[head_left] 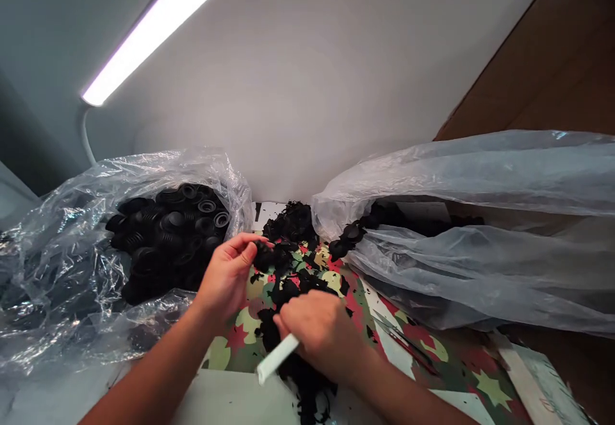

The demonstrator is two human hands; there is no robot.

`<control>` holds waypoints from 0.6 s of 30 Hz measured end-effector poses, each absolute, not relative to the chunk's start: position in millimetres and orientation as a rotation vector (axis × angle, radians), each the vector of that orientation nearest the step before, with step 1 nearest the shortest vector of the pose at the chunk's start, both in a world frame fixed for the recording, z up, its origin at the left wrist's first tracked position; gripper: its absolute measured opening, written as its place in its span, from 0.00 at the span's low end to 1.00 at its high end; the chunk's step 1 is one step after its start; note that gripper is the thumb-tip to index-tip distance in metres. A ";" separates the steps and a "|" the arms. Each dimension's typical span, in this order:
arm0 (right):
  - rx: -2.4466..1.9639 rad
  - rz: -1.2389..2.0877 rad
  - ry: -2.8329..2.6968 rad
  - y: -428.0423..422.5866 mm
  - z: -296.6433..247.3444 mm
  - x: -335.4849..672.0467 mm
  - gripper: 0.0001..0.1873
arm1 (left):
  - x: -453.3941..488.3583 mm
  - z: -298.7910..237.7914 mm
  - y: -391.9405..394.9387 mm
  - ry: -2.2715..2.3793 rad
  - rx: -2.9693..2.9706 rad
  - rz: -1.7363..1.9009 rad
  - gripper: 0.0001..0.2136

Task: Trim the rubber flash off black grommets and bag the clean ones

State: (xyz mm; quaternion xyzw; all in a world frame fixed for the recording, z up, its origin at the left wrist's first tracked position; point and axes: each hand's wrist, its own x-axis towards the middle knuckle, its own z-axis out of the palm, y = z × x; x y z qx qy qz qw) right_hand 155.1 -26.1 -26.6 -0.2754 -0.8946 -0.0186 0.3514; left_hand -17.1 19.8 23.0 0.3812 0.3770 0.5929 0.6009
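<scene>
Fingers of the left hand are pinched together on one ruffled black piece, with thumb and forefinger at its near edge. It is held above the middle of the desk, between two clear plastic bags. The right hand is closed in a fist around one white handle, whose near end sticks out below the thumb; the far end is hidden by the fist.

Black scraps lie below and around both hands, too many to count, and one thicker heap sits near the wall. The left bag holds a pile of round, ribbed black parts; many overlap, so an exact count cannot be made, but two show grey rings. The right bag lies open, with more black pieces strung out at its mouth.

Red marks on a pale box at the lower right are too small to read. The desk's surface is patterned in green, red and yellow, stars among the shapes. One slim tool, perhaps scissors, lies right of the right hand. One lit lamp hangs at upper left, and brown cardboard rises behind the right bag. The right fist and forearm cover part of the scraps.
</scene>
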 end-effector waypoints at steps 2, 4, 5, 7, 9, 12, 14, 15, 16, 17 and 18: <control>-0.839 -0.024 -2.275 -20.0 -27.8 157.6 0.21 | -15.3 23.9 16.7 0.811 0.871 1.306 0.18; -0.908 0.122 -2.212 -15.0 -27.8 161.0 0.21 | -11.8 21.0 13.5 0.782 0.873 1.286 0.18; -0.923 0.238 -2.153 -13.7 -27.0 162.5 0.20 | -9.9 18.7 12.4 0.777 0.878 1.294 0.18; -0.948 0.508 -1.978 -13.1 -23.3 164.5 0.19 | -6.3 13.6 11.0 0.775 0.894 1.307 0.18; -0.964 0.782 -1.772 -13.4 -17.2 165.3 0.20 | -2.9 8.3 10.0 0.781 0.933 1.305 0.18; -0.983 1.101 -1.514 -12.4 -7.7 165.4 0.23 | 1.3 2.1 8.4 0.813 1.066 1.285 0.18; -1.000 1.204 -1.394 -10.8 -3.5 166.0 0.23 | 2.1 0.6 7.9 0.836 1.169 1.247 0.18; -1.007 1.227 -1.361 -10.1 -2.1 166.7 0.22 | 1.7 0.7 8.0 0.844 1.208 1.218 0.18; -1.010 1.234 -1.349 -9.5 -1.2 167.5 0.21 | 1.0 1.3 8.2 0.850 1.237 1.181 0.18; -1.007 1.228 -1.354 -9.2 -0.7 168.5 0.20 | 0.1 2.2 8.5 0.850 1.253 1.143 0.18; -1.000 1.214 -1.371 -9.2 -0.4 169.5 0.19 | -0.8 3.1 8.7 0.839 1.254 1.116 0.18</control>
